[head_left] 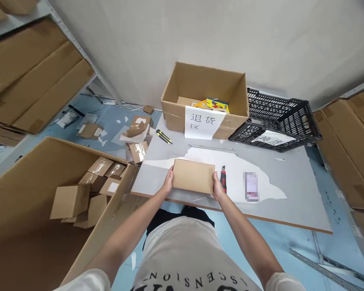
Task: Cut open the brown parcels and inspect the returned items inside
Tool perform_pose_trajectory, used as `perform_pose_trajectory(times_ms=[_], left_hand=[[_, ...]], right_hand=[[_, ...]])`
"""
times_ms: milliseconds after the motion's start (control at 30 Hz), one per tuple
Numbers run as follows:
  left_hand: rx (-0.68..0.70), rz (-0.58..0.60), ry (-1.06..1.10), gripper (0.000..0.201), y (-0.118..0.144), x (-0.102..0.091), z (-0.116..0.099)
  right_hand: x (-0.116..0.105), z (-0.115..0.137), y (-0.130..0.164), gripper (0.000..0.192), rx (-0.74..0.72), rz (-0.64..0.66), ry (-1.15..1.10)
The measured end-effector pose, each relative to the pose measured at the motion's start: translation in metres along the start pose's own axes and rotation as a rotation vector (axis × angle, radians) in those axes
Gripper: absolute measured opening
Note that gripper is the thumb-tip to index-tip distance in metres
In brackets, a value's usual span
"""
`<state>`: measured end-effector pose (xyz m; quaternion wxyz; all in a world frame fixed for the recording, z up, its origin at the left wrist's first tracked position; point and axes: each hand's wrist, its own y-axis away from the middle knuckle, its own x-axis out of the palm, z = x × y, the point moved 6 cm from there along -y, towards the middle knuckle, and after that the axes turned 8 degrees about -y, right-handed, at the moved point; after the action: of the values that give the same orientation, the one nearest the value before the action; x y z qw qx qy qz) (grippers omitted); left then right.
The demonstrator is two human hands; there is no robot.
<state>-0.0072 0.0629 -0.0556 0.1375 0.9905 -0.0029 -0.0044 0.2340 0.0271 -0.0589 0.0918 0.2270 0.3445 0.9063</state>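
Observation:
A plain brown cardboard box (193, 175) is held between my two hands over the front of the table. My left hand (169, 180) grips its left end, and my right hand (218, 187) its right end. The box looks closed on the side facing me. Just right of it, close to my right hand, lies a red and black utility knife (223, 179). A yellow and black utility knife (164, 137) rests farther back on the left of the table.
At the table's back stand an open carton (172, 117) holding colourful packages and a black plastic crate (279, 117). A pixelated rectangle (251, 186) covers something at right. Left is a large carton (63, 147) with several small boxes. Cardboard scraps litter the floor (115, 151).

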Motion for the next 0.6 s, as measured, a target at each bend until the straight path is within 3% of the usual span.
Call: perform_pose_trajectory(times_ms=[100, 233, 600], left_hand=[[-0.002, 0.015, -0.048, 0.069, -0.006, 0.021, 0.003], [0.012, 0.055, -0.058, 0.066, -0.013, 0.034, 0.000], [-0.039, 0.052, -0.179, 0.068, -0.034, 0.030, 0.020]], right_hand=[[-0.023, 0.008, -0.009, 0.070, -0.040, -0.021, 0.095], [-0.038, 0.007, -0.019, 0.070, -0.043, -0.016, 0.145], [-0.037, 0.008, -0.038, 0.071, -0.116, -0.071, 0.314]])
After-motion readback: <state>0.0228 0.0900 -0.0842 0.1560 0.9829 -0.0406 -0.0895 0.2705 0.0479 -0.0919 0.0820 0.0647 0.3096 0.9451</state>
